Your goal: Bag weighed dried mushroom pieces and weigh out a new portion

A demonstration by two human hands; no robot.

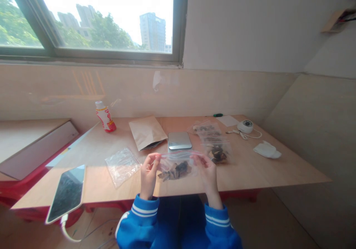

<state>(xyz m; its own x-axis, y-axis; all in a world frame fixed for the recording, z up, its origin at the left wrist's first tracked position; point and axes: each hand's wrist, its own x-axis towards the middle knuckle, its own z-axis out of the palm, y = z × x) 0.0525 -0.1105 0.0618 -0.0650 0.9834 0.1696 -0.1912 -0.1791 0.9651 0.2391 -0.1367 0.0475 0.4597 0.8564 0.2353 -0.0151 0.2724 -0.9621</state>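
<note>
Zip-top plastic bag [178, 167] hangs between the person's two hands, just over the near edge of the wooden tabletop [264, 167]. Its top edge is pulled taut, and dark shrivelled dried pieces [175, 171] lie gathered at the bottom; what they are is hard to tell at this size. The left hand [149, 174] has a closed grip, pinching one top corner of the bag, and the right hand [207, 173] has a closed grip on the opposite corner. Blue striped sleeves [136, 223] run back from both wrists.

Just beyond the right hand, two more clear bags [214, 148] of dark pieces lie overlapping on the tabletop, beside a flat silver kitchen scale [180, 140]. A kraft paper envelope [147, 132] lies next to the scale, and a crumpled clear plastic bag [122, 166] lies near the left hand. Farther off are a bottle with a red cap [105, 116], a round white device with a cord [245, 126] and a crumpled white tissue [267, 149]. A smartphone [66, 193] with a cable attached lies at the tabletop's near left corner.
</note>
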